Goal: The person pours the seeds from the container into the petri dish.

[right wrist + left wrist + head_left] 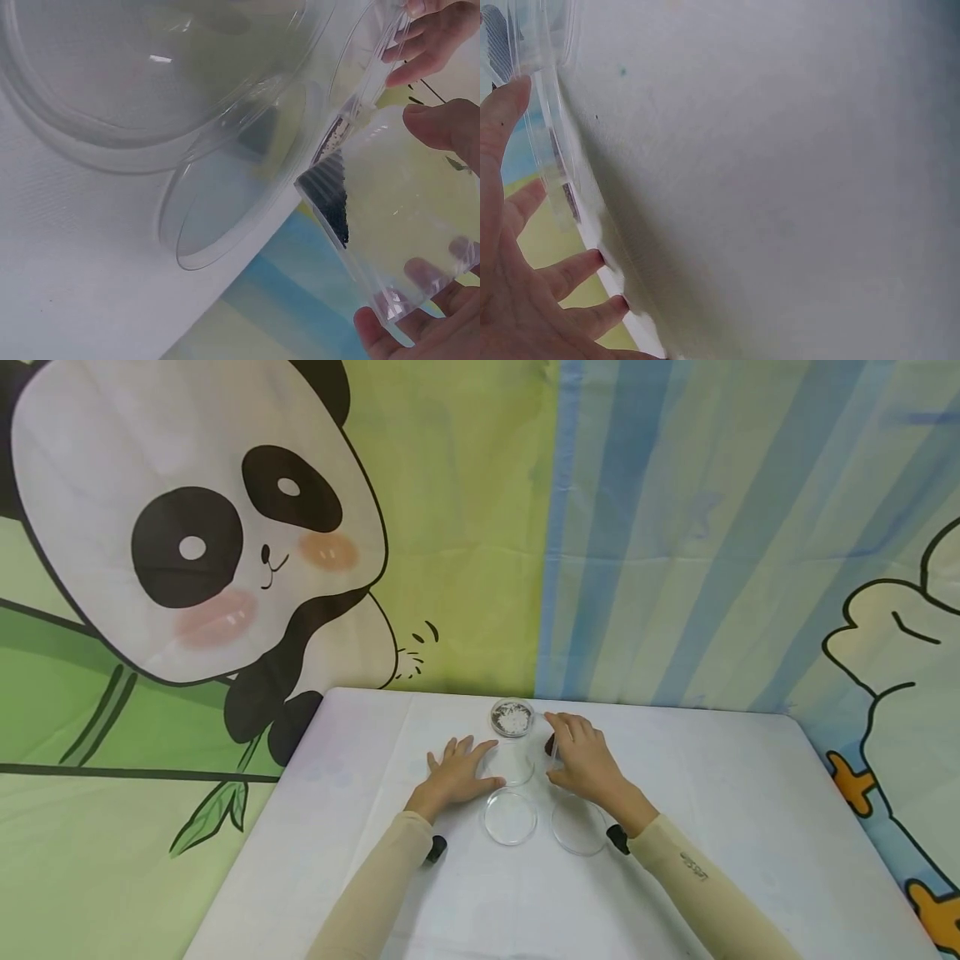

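Right hand (588,762) is gripping a clear container (397,195) between thumb and fingers, with dark grains (330,196) lying at one end.
The container is hovering or resting, which I cannot tell, just beside a clear dish (513,763); the left hand (456,775) is spreading its fingers wide there, thumb and index finger touching that dish's edge. Beyond it, a dish with white bits (513,720) is sitting on the white table (720,827); nearer the person, a second clear dish (510,818) and a third clear dish (579,828) are lying side by side.
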The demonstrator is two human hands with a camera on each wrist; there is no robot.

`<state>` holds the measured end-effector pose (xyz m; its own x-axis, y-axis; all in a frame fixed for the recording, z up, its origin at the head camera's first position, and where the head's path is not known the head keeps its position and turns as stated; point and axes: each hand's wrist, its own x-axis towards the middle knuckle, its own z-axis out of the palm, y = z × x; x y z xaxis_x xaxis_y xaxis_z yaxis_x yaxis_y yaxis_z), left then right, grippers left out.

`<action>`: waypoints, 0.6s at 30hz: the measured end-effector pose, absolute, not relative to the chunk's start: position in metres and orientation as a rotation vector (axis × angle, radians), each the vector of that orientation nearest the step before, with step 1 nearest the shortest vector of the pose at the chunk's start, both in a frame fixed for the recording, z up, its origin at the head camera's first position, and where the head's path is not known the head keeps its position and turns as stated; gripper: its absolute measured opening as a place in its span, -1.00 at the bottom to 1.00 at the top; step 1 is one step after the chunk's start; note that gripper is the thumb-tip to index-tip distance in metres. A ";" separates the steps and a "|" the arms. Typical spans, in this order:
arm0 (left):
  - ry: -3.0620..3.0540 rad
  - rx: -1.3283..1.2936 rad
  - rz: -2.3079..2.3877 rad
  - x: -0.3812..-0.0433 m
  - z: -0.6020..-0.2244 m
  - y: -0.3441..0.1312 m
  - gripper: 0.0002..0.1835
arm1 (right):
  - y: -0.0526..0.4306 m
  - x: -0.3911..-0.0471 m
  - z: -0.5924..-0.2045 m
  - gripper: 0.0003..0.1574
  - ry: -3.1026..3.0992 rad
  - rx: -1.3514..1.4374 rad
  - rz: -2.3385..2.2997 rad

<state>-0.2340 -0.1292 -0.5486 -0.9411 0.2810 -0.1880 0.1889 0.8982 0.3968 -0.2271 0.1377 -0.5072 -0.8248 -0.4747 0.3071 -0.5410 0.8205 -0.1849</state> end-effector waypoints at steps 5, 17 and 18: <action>2.827 0.353 0.547 -0.235 -0.550 -0.129 -0.12 | 0.135 -0.228 -0.505 0.27 -2.760 0.802 0.341; 2.824 0.346 0.531 -0.236 -0.553 -0.129 -0.12 | 0.129 -0.231 -0.508 0.28 -2.703 0.842 0.218; 2.822 0.345 0.529 -0.236 -0.553 -0.129 -0.11 | 0.129 -0.231 -0.508 0.28 -2.701 0.844 0.212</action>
<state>-0.2358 -0.1293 -0.5527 -0.9411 0.2741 -0.1980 0.1838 0.9061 0.3810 -0.2307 0.1290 -0.5076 -0.7814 -0.5307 0.3282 -0.5755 0.8163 -0.0503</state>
